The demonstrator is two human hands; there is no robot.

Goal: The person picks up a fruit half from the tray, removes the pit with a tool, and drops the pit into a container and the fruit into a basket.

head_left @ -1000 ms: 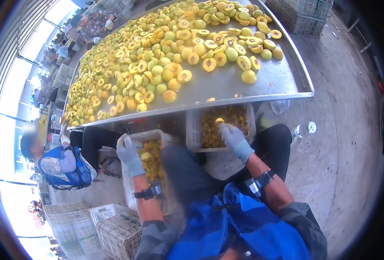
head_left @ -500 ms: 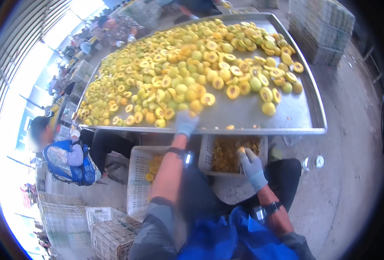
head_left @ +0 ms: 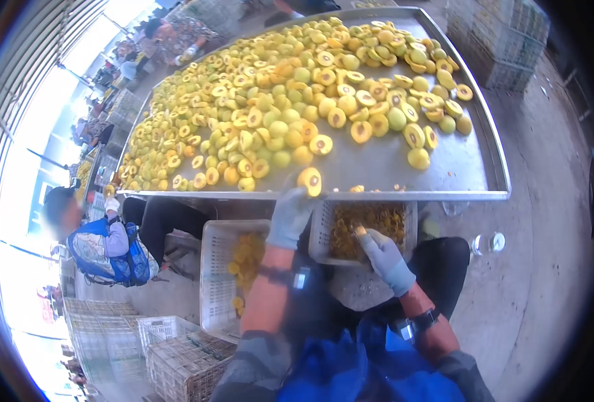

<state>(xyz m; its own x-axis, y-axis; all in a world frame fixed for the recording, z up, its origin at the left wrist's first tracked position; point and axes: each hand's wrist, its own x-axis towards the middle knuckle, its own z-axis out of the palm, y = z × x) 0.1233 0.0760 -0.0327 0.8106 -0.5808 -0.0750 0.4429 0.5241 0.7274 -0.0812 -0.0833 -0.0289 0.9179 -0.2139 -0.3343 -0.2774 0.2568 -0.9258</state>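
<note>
My left hand (head_left: pixel 290 218), in a pale glove, holds a halved yellow fruit (head_left: pixel 309 181) at the near edge of the metal table (head_left: pixel 377 195). The fruit's cut face shows a brown centre. My right hand (head_left: pixel 385 258), also gloved, is closed over the near side of a crate of brown scraps (head_left: pixel 367 231). Something small and pale shows at its fingertips, too small to name. Many yellow-green fruits (head_left: pixel 277 127), several of them halved, cover much of the tabletop.
Below the table on the left stands a white crate (head_left: pixel 218 268) with yellow pieces. A seated person (head_left: pixel 112 244) is at the left. Stacked crates (head_left: pixel 501 40) stand at the upper right, and more crates (head_left: pixel 183 365) at the lower left. A jar (head_left: pixel 490 243) is on the floor.
My left hand has drawn back from the fruit pile to the table's near edge, with a halved fruit now in it. My right hand has shifted slightly left.
</note>
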